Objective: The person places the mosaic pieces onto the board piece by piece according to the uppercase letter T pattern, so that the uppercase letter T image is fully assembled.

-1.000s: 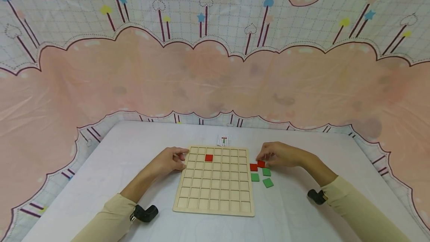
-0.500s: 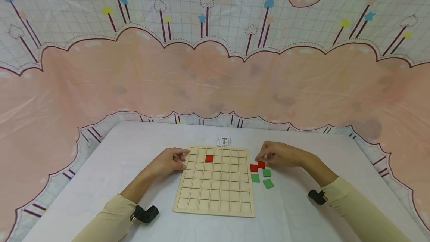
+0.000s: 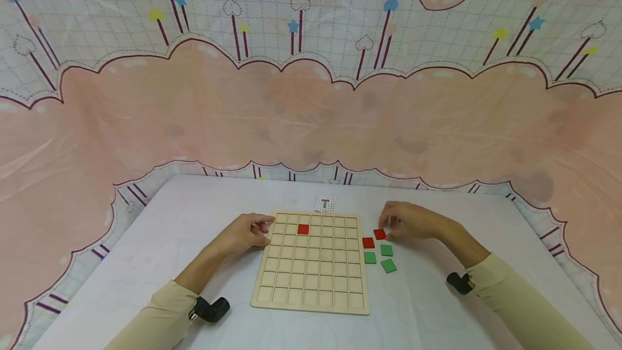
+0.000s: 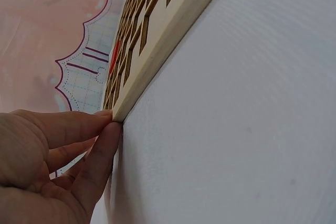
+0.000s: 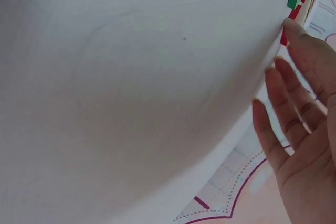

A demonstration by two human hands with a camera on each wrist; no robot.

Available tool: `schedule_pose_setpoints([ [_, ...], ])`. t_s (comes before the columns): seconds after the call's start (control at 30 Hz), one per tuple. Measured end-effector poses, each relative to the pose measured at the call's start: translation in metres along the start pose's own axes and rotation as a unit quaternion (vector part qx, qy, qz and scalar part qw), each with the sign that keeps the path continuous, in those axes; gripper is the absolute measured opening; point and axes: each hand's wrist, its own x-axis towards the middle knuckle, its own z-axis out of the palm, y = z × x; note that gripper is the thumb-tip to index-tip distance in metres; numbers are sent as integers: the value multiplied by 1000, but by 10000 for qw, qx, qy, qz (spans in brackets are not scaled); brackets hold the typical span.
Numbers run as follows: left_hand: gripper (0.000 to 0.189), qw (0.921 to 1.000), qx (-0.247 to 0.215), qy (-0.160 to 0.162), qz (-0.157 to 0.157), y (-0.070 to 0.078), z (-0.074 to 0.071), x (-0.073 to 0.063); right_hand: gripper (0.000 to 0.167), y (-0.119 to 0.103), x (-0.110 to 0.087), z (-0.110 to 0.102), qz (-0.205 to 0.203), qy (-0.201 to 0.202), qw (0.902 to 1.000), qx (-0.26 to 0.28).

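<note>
The left hand (image 3: 247, 230) is bracing, not gripping, the board (image 3: 311, 268) at ten o'clock while the right hand (image 3: 409, 221) is pinching a two-o'clock red tile (image 3: 379, 234), ideally by opposite edges.

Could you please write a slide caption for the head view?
Left grip touching the edge of the grid board, right grip at a red tile near three green tiles.
</note>
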Motion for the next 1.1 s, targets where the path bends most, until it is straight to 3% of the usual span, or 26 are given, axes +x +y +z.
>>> schedule_pose_setpoints([
  [0.23, 58, 10000, -36, -10, -25, 1, 0, 0, 26, 0, 4, 1, -475, -251, 9985, 52],
  [0.47, 58, 9999, 30, -29, 131, 1, 0, -1, 24, 1, 3, -1, -282, -239, 9992, -122],
  [0.73, 58, 10000, 27, 51, -54, 1, -1, -1, 25, 3, 2, -2, -395, -366, 9985, 24],
  [1.1, 57, 9999, 134, 5, 81, 1, -1, -1, 19, 3, 5, -2, -155, -386, 9991, -25],
])
